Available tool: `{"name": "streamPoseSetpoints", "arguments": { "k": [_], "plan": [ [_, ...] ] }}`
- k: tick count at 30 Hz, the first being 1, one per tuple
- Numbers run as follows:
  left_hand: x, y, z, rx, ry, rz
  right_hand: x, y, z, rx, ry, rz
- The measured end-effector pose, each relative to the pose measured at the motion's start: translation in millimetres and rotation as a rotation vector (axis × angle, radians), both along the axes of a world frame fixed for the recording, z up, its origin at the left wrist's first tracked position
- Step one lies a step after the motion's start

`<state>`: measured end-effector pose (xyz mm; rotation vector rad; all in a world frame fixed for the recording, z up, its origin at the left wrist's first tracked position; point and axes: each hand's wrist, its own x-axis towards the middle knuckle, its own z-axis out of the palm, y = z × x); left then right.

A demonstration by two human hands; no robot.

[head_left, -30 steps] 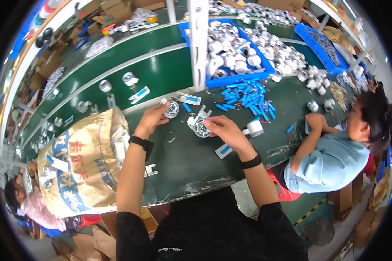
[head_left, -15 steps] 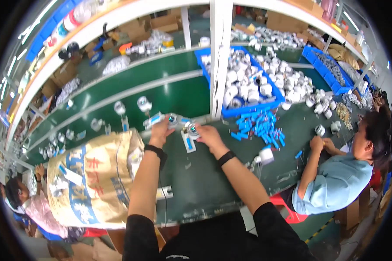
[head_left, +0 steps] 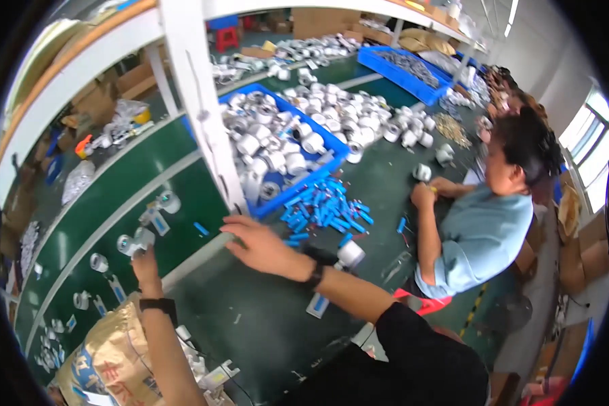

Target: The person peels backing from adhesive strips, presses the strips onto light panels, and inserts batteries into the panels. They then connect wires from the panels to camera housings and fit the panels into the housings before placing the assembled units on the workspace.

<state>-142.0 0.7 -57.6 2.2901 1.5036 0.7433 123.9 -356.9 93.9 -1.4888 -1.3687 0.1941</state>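
Observation:
My left hand (head_left: 145, 268) is over the green belt at left. Its fingers are closed at a white round housing (head_left: 143, 238), and a second housing with a glassy round front (head_left: 124, 244) lies against it. The fingertips are partly hidden. My right hand (head_left: 267, 249) hangs above the table edge by the white post, its fingers stretched out and nothing in them. Just beyond it lies a pile of small blue cylinders (head_left: 321, 206) with thin wires. A single blue cylinder (head_left: 201, 229) rests on the belt between my hands.
A blue crate (head_left: 298, 177) full of white housings stands behind the white post (head_left: 203, 108). More white housings (head_left: 358, 118) are heaped beyond it. At right a co-worker in a light blue shirt (head_left: 487, 230) handles a part. A printed paper sack (head_left: 108, 358) stands at lower left.
The view has swung right. My left hand has moved left over the belt with the housing. My right hand has let go of its round part and opened.

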Motion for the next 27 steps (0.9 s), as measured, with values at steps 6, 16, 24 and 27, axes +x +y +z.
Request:
{"name": "streamPoseSetpoints", "arguments": {
  "k": [6,16,24,27],
  "plan": [
    [120,-321,215,-0.436,-0.319,-0.321,72,-247,49,-0.361,-0.334,-0.463],
    [133,-494,94,0.008,-0.008,-0.733,46,-249,-59,-0.41,-0.373,-0.527],
    [91,-359,150,0.034,-0.013,-0.284,-8,-123,10,-0.193,-0.39,-0.226],
    [98,-272,147,-0.017,0.099,-0.097,-2,-26,6,-0.196,-0.3,-0.147]
  ]
}}
